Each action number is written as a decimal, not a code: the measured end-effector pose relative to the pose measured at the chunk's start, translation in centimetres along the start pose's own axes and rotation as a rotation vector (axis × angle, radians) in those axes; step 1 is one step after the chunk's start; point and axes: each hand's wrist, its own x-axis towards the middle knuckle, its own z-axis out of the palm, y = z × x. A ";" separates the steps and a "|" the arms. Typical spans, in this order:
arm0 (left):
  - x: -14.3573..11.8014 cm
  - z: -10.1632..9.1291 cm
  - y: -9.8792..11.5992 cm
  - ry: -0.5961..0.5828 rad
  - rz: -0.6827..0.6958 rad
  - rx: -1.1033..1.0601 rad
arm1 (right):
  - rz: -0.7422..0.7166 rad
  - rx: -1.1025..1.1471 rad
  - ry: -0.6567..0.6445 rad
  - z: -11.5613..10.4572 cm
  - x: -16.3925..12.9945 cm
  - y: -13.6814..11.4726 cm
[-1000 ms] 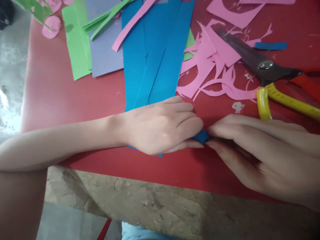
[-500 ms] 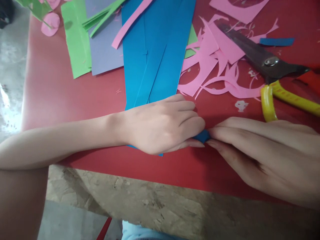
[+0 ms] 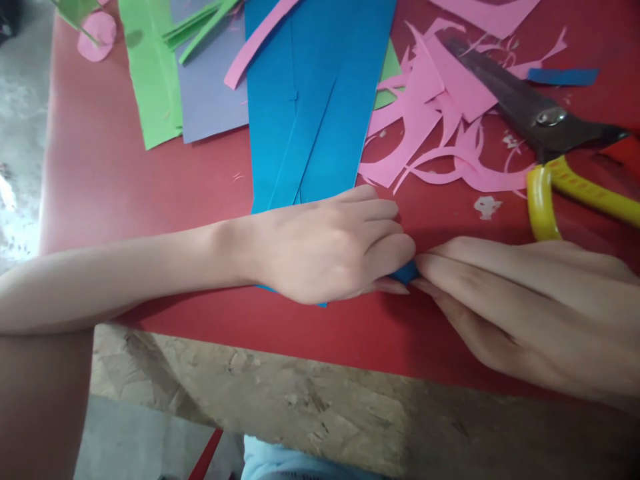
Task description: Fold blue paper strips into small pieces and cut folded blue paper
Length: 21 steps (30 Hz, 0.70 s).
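While a strip of rough chipboard (image 3: pixel 320 400) is showing nearest along the front of the red tabletop (image 3: pixel 125 173), the two hands are meeting just beyond it, fingertip to fingertip, on a small piece of blue paper (image 3: pixel 406 272). The left hand (image 3: pixel 325 250) is lying palm down with its fingers curled in, thumb and fingertips closing on the left side of that blue piece; the right hand (image 3: pixel 520 307) is coming in from the right with its fingers stretched long and drawn together, the tips pinching the piece's right side, so that only a sliver of blue is showing between them, low against the tabletop. Under the left hand and running away from it, long blue sheets (image 3: pixel 310 100) are lying overlapped, their near corner peeking out below the wrist. Just beyond the right hand, scissors (image 3: pixel 545 127) with dark blades and yellow handles are resting closed on the tabletop, blades pointing up and left into a tangle of pink scraps (image 3: pixel 430 127). Farther left, a lilac sheet (image 3: pixel 210 87) and a green sheet (image 3: pixel 150 80) are sitting side by side, with thin green strips (image 3: pixel 200 30) and a pink strip (image 3: pixel 255 43) lying across them, and a small pink disc (image 3: pixel 96 35) is sitting at the far left corner. A short blue offcut (image 3: pixel 563 76) is lying beyond the scissors.
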 end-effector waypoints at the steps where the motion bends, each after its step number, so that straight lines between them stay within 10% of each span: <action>1: 0.0 0.0 0.0 -0.021 -0.007 -0.012 | -0.007 0.006 0.000 0.1 0.0 0.0; 21: 0.2 -0.1 0.1 -0.096 -0.104 -0.134 | 0.086 0.063 0.034 -0.2 0.3 0.0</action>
